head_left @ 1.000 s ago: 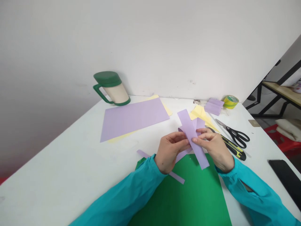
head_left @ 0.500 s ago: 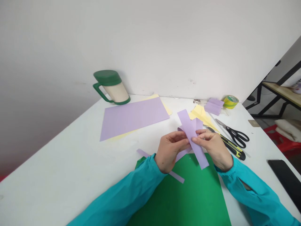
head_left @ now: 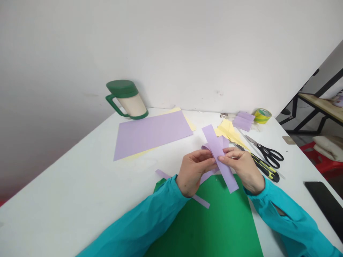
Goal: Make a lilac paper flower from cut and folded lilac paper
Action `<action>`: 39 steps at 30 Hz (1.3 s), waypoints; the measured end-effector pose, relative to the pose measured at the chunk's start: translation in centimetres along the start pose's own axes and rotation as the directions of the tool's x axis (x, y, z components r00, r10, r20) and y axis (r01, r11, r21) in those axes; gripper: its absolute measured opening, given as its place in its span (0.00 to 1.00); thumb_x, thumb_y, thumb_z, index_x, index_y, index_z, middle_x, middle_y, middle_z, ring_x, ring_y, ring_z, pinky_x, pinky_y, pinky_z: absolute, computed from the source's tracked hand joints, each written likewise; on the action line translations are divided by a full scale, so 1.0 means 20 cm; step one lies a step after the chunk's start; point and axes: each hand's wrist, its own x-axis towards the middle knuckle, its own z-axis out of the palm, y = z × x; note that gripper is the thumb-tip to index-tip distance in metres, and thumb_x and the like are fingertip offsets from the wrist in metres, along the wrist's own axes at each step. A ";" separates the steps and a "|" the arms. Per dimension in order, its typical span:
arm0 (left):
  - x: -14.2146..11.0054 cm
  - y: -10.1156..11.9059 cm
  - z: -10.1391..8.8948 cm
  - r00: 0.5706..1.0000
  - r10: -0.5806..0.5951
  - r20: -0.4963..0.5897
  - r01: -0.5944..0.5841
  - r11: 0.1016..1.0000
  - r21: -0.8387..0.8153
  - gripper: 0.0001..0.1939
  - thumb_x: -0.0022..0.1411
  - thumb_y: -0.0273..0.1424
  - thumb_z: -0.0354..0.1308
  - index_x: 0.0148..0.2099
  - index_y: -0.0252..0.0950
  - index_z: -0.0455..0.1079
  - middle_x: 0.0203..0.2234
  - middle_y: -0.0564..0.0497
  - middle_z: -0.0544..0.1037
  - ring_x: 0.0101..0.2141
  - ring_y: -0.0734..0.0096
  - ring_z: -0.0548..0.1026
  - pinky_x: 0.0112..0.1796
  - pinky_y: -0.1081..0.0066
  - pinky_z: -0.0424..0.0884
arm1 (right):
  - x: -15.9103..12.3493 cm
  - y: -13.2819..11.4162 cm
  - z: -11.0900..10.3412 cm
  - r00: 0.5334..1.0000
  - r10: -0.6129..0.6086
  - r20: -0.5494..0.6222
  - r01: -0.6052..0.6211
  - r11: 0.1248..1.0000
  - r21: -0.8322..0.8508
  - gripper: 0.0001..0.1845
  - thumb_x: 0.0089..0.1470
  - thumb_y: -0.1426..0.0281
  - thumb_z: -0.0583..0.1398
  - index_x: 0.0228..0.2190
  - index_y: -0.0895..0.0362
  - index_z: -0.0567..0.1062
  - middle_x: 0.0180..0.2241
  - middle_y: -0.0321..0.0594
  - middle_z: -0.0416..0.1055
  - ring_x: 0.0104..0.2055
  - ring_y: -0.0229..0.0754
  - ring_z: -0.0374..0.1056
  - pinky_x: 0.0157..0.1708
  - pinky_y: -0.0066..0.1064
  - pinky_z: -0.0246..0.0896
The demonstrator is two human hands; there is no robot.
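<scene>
Above the far edge of a green sheet (head_left: 219, 217), my two hands hold purple paper strips (head_left: 214, 142) that cross each other. My left hand (head_left: 194, 171) pinches them from the left, its thumb and fingers closed at the crossing. From the other side my right hand (head_left: 242, 169) grips the long slanting strip, thumb in front. One strip behind it curls into a loop; its ends are partly hidden by my fingers. Another thin purple strip (head_left: 201, 202) lies on the green sheet, passing under my left forearm.
Right of my hands lie a utility knife (head_left: 265, 169), black scissors (head_left: 269, 153), folded yellow paper (head_left: 227, 129), a purple piece (head_left: 243, 120) and a tape roll (head_left: 262, 116). A purple sheet (head_left: 152, 134) and a green-lidded mug (head_left: 130, 100) are at the back left. A black object (head_left: 325, 203) lies far right.
Almost nothing differs. The looped strip behind the long one has shifted slightly between my fingers; both hands keep their hold in nearly the same place.
</scene>
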 end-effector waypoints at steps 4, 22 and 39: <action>0.00 0.00 0.00 1.000 -0.003 0.004 0.003 1.000 0.001 0.15 0.35 0.27 0.73 0.29 0.32 0.76 0.26 0.48 0.81 0.30 0.66 0.78 0.37 0.65 0.76 | 0.00 0.00 0.00 1.000 0.012 0.002 -0.012 1.000 0.008 0.15 0.30 0.57 0.71 0.17 0.55 0.78 0.40 0.41 0.71 0.44 0.46 0.67 0.45 0.36 0.59; -0.01 0.00 0.00 1.000 0.027 0.016 -0.028 0.995 0.092 0.17 0.33 0.27 0.73 0.29 0.31 0.74 0.25 0.49 0.79 0.29 0.68 0.76 0.35 0.68 0.73 | 0.00 0.01 0.01 0.999 -0.029 -0.016 0.028 0.997 -0.071 0.15 0.32 0.56 0.70 0.17 0.55 0.78 0.39 0.42 0.73 0.43 0.47 0.68 0.46 0.37 0.57; 0.00 -0.01 -0.01 0.998 0.055 -0.010 -0.053 0.994 0.096 0.18 0.33 0.29 0.74 0.30 0.31 0.76 0.26 0.47 0.81 0.30 0.66 0.78 0.36 0.66 0.75 | -0.01 0.01 0.01 0.994 -0.066 -0.088 0.062 0.997 -0.052 0.20 0.35 0.55 0.69 0.17 0.56 0.69 0.32 0.41 0.74 0.37 0.45 0.69 0.39 0.36 0.60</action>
